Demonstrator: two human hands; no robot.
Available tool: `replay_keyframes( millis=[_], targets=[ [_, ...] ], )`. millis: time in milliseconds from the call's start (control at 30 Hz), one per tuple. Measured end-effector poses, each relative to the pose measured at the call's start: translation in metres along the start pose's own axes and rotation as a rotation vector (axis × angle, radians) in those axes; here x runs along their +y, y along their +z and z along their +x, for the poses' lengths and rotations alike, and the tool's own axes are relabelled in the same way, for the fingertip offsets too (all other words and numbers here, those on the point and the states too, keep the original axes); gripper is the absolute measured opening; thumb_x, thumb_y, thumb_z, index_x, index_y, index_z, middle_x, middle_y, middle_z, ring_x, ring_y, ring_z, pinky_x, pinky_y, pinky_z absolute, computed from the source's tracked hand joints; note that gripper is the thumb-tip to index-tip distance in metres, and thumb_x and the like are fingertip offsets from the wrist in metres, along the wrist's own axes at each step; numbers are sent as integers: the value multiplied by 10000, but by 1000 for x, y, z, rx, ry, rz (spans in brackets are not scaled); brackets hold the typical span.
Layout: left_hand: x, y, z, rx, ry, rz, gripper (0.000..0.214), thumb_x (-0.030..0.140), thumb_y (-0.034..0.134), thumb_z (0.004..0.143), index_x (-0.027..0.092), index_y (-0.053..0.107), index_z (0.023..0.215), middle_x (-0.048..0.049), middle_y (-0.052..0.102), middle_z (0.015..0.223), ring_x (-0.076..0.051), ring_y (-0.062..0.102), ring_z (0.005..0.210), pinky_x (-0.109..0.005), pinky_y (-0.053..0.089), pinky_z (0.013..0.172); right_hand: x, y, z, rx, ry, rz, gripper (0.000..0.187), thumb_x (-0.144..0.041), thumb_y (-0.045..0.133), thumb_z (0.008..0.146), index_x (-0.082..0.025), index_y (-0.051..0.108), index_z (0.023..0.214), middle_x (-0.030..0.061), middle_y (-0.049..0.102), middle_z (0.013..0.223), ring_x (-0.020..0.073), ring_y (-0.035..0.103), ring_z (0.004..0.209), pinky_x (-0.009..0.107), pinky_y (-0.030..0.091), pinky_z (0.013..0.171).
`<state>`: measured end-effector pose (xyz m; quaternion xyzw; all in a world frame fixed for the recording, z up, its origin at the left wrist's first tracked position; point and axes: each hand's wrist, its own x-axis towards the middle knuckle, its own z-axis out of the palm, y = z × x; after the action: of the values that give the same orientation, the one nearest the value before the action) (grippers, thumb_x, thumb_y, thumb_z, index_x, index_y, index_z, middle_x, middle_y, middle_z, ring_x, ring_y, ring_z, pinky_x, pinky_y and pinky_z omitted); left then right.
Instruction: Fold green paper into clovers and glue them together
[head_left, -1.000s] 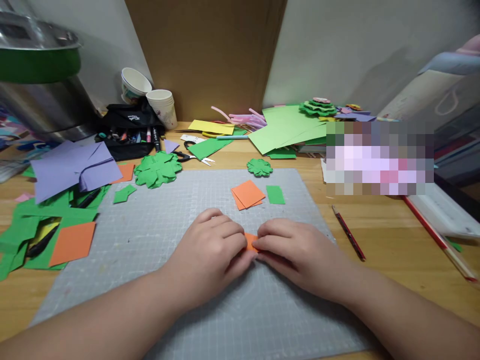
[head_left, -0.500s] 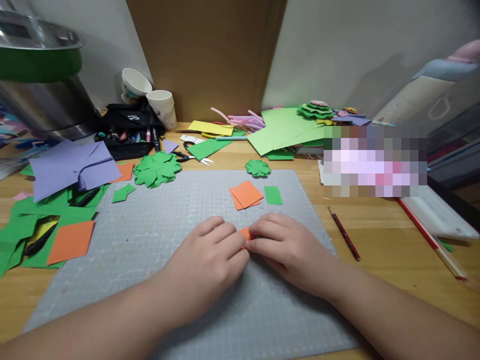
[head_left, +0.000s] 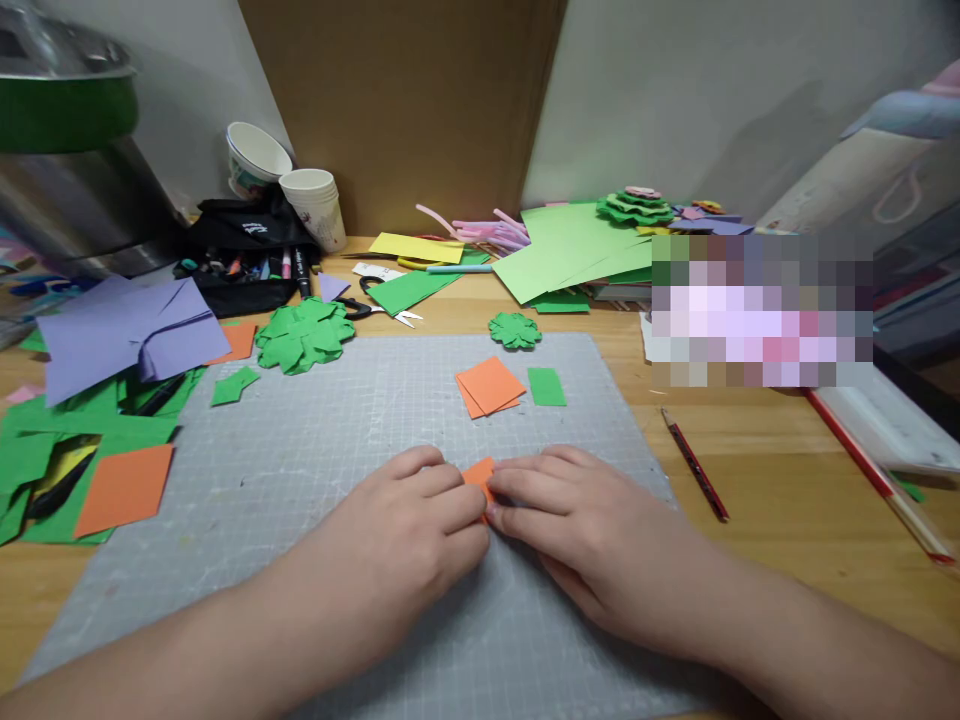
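Between my two hands is a small piece of orange paper (head_left: 478, 473), mostly covered by the fingers. My left hand (head_left: 424, 530) is closed on its left side, and my right hand (head_left: 562, 520) grips its right side with bent fingers. Both rest low over a grey cutting mat (head_left: 315, 450). Just beyond them lie stacked orange paper squares (head_left: 490, 386) and a green paper rectangle (head_left: 547, 387). Farther back on the mat's edge sit a small green paper flower (head_left: 514, 330) and a larger green paper flower (head_left: 305, 335).
Purple paper (head_left: 127, 335) and green scraps (head_left: 135, 432) are heaped at left. Scissors (head_left: 397, 316), a black pencil case (head_left: 240, 250) and paper cups (head_left: 315, 205) stand behind. Light green sheets (head_left: 562, 250) lie at the back. A pencil (head_left: 696, 465) is right of the mat.
More of the orange paper shows between my fingers, and my hands sit slightly lower in the view. The whole scene has shifted a little as the camera turned.
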<state>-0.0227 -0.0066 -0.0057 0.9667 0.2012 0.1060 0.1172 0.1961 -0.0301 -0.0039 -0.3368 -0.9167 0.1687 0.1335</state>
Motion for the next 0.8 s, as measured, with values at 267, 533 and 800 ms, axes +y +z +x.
replay_keyframes(
  millis=[267, 533, 800],
  targets=[
    [4, -2, -1, -86, -33, -3, 166, 171, 446, 928, 190, 610, 945, -9, 626, 875, -171, 516, 789, -367, 368, 811, 0, -1, -1, -16, 23, 34, 298, -45, 446, 870, -204, 663, 999, 81, 664, 955, 214, 584, 927, 386, 454, 821],
    [15, -2, 1, -87, -127, -40, 130, 181, 498, 874, 196, 527, 748, 1, 594, 821, -179, 488, 764, -368, 354, 749, -1, 0, 0, -3, 19, 14, 319, -24, 440, 838, -213, 664, 962, 73, 674, 935, 209, 600, 913, 419, 446, 871],
    [16, -15, -6, -157, -225, -119, 141, 195, 490, 864, 200, 528, 729, -3, 561, 769, -186, 478, 735, -385, 372, 731, 0, -2, 0, 9, -11, 12, 304, -38, 450, 854, -207, 664, 985, 70, 679, 925, 202, 606, 913, 417, 449, 886]
  ],
)
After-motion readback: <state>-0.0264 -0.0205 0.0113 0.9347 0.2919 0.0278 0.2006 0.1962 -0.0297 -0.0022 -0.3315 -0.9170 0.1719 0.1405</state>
